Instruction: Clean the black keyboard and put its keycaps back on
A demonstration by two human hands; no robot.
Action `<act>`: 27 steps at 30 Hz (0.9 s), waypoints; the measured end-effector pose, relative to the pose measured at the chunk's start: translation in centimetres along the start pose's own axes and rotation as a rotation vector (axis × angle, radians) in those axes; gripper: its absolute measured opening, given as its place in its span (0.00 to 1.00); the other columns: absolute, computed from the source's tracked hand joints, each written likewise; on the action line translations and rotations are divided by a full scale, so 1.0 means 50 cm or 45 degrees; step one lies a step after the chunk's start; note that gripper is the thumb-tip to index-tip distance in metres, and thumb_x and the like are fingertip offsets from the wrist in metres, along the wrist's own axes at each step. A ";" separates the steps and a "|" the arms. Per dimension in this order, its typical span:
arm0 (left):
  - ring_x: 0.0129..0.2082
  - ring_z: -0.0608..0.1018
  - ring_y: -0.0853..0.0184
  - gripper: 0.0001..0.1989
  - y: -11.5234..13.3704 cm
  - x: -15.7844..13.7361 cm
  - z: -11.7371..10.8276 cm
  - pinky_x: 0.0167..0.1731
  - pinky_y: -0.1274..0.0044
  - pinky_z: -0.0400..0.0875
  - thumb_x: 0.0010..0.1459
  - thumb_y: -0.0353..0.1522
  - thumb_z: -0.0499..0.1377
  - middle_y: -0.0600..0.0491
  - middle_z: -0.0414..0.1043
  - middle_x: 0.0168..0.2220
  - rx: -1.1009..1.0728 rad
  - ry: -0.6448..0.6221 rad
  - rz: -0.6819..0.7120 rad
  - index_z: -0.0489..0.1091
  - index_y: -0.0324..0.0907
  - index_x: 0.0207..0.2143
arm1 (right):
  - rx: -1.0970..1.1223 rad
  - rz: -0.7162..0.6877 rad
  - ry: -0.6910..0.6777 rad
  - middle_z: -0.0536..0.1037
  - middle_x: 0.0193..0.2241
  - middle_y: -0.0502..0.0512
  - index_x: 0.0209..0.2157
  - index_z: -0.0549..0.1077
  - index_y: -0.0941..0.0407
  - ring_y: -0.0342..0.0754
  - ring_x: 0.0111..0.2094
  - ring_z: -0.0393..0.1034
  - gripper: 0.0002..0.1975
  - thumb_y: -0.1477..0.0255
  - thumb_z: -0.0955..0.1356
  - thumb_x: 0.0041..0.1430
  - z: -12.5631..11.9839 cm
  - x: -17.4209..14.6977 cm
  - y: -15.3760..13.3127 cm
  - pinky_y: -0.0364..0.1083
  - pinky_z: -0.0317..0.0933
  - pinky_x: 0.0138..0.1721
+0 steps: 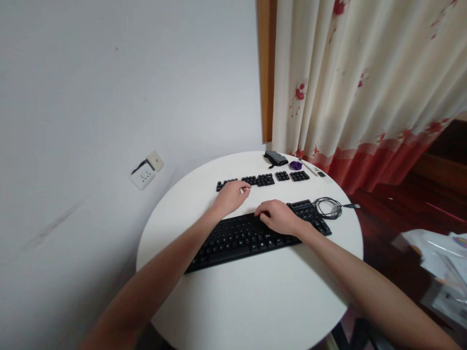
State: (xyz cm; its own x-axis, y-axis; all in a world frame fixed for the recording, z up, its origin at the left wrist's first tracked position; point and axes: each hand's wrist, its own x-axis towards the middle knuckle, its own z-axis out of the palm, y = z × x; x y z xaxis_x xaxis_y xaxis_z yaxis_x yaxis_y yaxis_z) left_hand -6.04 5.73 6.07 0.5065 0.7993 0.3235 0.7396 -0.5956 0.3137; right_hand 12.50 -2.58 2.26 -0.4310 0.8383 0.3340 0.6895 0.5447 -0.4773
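A black keyboard (233,238) lies at a slant on the round white table (233,301); many of its upper key places show no caps. My right hand (279,217) rests over its middle, fingers curled down to the upper rows. What sits at those fingertips is too small to make out. My left hand (231,197) hovers behind the keyboard, beside the loose black keycaps (265,180) set out in several groups. Its thumb and fingertips are slightly apart, and nothing shows between them. More keycaps (299,176) stand in a block farther right.
The keyboard's coiled cable (328,208) lies at the table's right. A dark grey pouch (276,158), a purple crumpled item (295,165) and a pale slim item (309,167) are at the far edge. A wall socket (143,175) is left; a curtain (365,97) hangs behind; white bags (438,262) lie right.
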 end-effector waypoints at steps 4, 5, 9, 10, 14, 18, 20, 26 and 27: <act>0.46 0.78 0.62 0.15 0.003 0.084 0.068 0.50 0.74 0.70 0.61 0.29 0.55 0.51 0.79 0.45 0.101 -0.028 -0.068 0.78 0.44 0.46 | -0.028 0.078 0.000 0.83 0.38 0.53 0.37 0.81 0.55 0.49 0.40 0.75 0.14 0.79 0.63 0.57 0.000 0.004 0.016 0.45 0.62 0.46; 0.48 0.78 0.61 0.15 0.002 0.095 0.085 0.51 0.74 0.69 0.61 0.28 0.55 0.50 0.79 0.46 0.111 -0.030 -0.079 0.78 0.43 0.46 | -0.039 0.100 0.000 0.83 0.38 0.53 0.37 0.81 0.54 0.49 0.41 0.75 0.14 0.79 0.63 0.57 -0.001 0.006 0.020 0.45 0.62 0.46; 0.51 0.76 0.59 0.18 -0.009 0.108 0.136 0.53 0.72 0.68 0.63 0.27 0.53 0.45 0.77 0.49 0.137 -0.039 -0.102 0.75 0.41 0.52 | -0.152 0.273 0.005 0.82 0.41 0.53 0.40 0.80 0.54 0.48 0.43 0.75 0.15 0.77 0.63 0.61 -0.010 0.011 0.039 0.44 0.61 0.47; 0.51 0.76 0.59 0.18 -0.012 0.106 0.144 0.53 0.72 0.67 0.63 0.28 0.53 0.45 0.77 0.49 0.137 -0.047 -0.102 0.73 0.40 0.54 | -0.190 0.337 0.012 0.82 0.42 0.53 0.43 0.80 0.54 0.49 0.44 0.74 0.15 0.76 0.63 0.62 -0.013 0.013 0.047 0.44 0.62 0.47; 0.50 0.76 0.62 0.21 -0.025 0.094 0.159 0.54 0.74 0.66 0.63 0.30 0.55 0.47 0.76 0.47 0.132 -0.085 -0.093 0.68 0.41 0.58 | -0.304 0.514 0.034 0.80 0.47 0.62 0.52 0.75 0.57 0.54 0.47 0.73 0.18 0.75 0.62 0.64 -0.026 0.036 0.085 0.48 0.62 0.48; 0.49 0.76 0.61 0.22 -0.030 0.090 0.164 0.51 0.74 0.67 0.64 0.31 0.55 0.46 0.74 0.48 0.137 -0.102 -0.079 0.67 0.41 0.60 | -0.385 0.561 -0.006 0.75 0.52 0.66 0.57 0.71 0.58 0.56 0.52 0.71 0.21 0.75 0.61 0.65 -0.031 0.081 0.122 0.49 0.61 0.51; 0.48 0.76 0.60 0.21 -0.030 0.090 0.164 0.49 0.74 0.68 0.64 0.32 0.54 0.46 0.74 0.48 0.143 -0.112 -0.079 0.68 0.42 0.59 | -0.419 0.553 -0.045 0.74 0.53 0.66 0.58 0.70 0.57 0.57 0.52 0.70 0.22 0.75 0.61 0.65 -0.028 0.105 0.135 0.49 0.62 0.50; 0.46 0.76 0.61 0.14 -0.031 0.088 0.155 0.47 0.74 0.69 0.64 0.32 0.55 0.48 0.73 0.44 0.143 -0.111 -0.054 0.76 0.44 0.48 | -0.493 0.490 -0.132 0.75 0.51 0.66 0.56 0.73 0.55 0.56 0.50 0.71 0.20 0.76 0.61 0.65 -0.014 0.156 0.154 0.49 0.63 0.48; 0.47 0.76 0.60 0.13 -0.032 0.087 0.152 0.47 0.74 0.69 0.64 0.32 0.55 0.48 0.73 0.45 0.140 -0.101 -0.047 0.78 0.44 0.45 | -0.501 0.482 -0.138 0.74 0.51 0.66 0.55 0.74 0.56 0.56 0.50 0.71 0.19 0.76 0.61 0.65 -0.013 0.160 0.155 0.49 0.63 0.48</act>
State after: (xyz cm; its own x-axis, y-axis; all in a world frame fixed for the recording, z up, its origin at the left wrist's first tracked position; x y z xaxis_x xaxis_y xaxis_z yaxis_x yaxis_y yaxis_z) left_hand -1.64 10.79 0.19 0.5083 0.8268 0.2409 0.8002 -0.5568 0.2226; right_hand 14.77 8.34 1.75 -0.1541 0.9827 0.1026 0.9644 0.1721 -0.2009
